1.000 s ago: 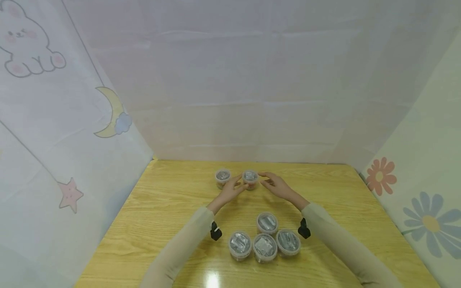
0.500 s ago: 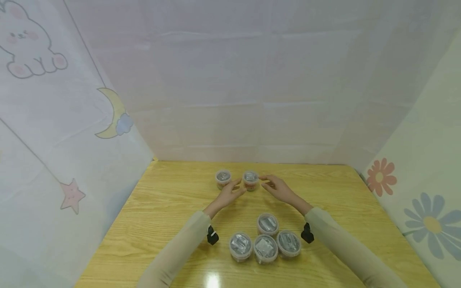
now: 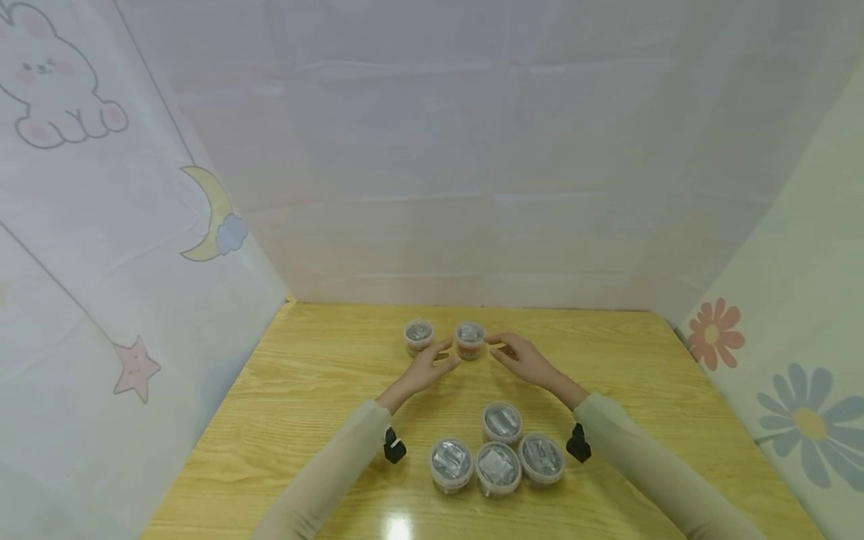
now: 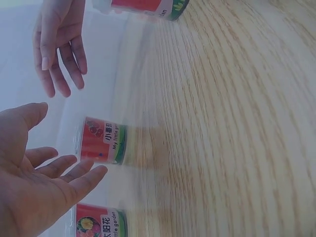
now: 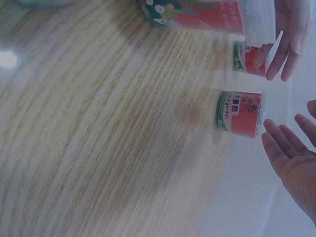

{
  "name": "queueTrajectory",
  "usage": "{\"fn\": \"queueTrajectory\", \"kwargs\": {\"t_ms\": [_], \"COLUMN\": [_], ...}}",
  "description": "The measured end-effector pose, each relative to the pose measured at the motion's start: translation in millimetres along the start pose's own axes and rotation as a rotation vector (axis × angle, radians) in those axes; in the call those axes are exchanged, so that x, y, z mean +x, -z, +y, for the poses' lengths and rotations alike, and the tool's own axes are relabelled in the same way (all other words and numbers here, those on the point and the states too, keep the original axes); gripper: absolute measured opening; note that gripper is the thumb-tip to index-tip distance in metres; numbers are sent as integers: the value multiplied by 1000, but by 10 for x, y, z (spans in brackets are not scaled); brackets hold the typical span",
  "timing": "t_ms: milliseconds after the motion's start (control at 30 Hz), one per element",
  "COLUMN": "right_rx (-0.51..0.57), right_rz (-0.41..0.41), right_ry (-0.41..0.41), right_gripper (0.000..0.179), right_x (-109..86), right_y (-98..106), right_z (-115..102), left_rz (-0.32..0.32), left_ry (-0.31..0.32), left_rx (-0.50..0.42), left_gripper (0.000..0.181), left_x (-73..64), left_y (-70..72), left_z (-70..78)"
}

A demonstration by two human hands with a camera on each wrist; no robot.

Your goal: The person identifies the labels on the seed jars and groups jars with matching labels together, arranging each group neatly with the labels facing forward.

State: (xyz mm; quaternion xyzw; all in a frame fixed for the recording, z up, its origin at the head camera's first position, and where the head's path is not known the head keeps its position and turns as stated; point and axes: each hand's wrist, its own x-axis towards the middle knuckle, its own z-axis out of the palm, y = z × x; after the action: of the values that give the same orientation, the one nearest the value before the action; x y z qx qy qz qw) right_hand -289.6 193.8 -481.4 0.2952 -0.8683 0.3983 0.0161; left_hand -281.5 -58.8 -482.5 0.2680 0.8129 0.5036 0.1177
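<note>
Two small clear-lidded cups stand at the back of the table. The right one of them, a red-and-green labelled cup (image 3: pixel 469 342) with a tomato picture (image 4: pixel 100 141), sits between my two hands. My left hand (image 3: pixel 424 370) is on its left, fingers spread and relaxed. On the other side, my right hand (image 3: pixel 528 364) has its fingers loosely extended near the rim. Neither hand grips the cup; small gaps show in the wrist views. The left cup (image 3: pixel 418 337), with a flower label (image 4: pixel 98 223), stands beyond my left fingers.
Several similar cups with silvery packets under their lids, such as the front one (image 3: pixel 498 471), cluster nearer me between my forearms. The wooden table (image 3: pixel 297 375) ends at a pale cloth backdrop (image 3: pixel 472 187), with printed cloth walls on both sides.
Both hands have drawn slightly back toward me and away from the right-hand back cup. That cup and the others stay in place.
</note>
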Motion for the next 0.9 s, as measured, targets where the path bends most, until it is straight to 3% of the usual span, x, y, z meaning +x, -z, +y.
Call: {"fn": "queueTrajectory", "kwargs": {"t_ms": [233,333,433,500,667,733,900], "right_rx": [38,39,37,46,59,48,34], "right_rz": [-5,-10,-8,-15,-43,-52,-77], "right_ry": [24,33,52,58,66,68,42], "right_gripper": [34,33,32,30,26,26,26], "right_x": [-16,-17,-22,-31,-68,-88,-135], "right_y": [-3,-9,-15,11,81,89,104], "right_z": [49,23,-12,-117,-354,-368,-389], "left_rz": [14,3,-12,-30,-60,-60,-89], "left_ry": [4,7,-5,-18,-19,-20,-54], "left_rx": [13,31,21,17,17,25,12], "left_gripper": [58,61,60,58,57,58,53], "left_x": [72,81,70,26,7,29,-37], "left_y": [-64,-63,-61,-47,-62,-87,-72], "left_z": [-264,-299,-290,-184,-180,-265,-113]}}
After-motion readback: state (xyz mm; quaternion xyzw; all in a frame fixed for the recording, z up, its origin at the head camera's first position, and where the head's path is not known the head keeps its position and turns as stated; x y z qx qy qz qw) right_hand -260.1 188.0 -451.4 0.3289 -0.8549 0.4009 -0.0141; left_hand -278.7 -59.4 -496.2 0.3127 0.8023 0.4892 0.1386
